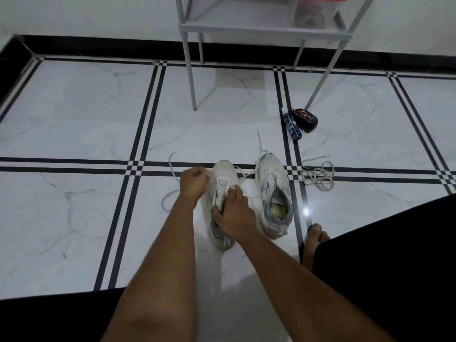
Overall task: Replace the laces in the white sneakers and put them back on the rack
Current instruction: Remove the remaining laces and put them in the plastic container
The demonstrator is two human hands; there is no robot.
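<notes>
So head view: left hand (193, 181) fisted on a lace (170, 193) beside the left sneaker (222, 183), right hand (234, 213) pinning its tongue on the floor; right sneaker (274, 193) unlaced, rack (246, 27) well apart. Risk: hard tug pulls lace uneven or skips an eyelet

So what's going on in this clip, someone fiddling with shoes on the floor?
A person is lacing a pair of white sneakers on the tiled floor. The right hand steadies the left sneaker at its tongue, while the left hand pulls a lace out to the side in a closed grip. The other sneaker stands beside it, untouched. A loose lace lies in a heap to its right. The rack stands behind, by the wall.
</notes>
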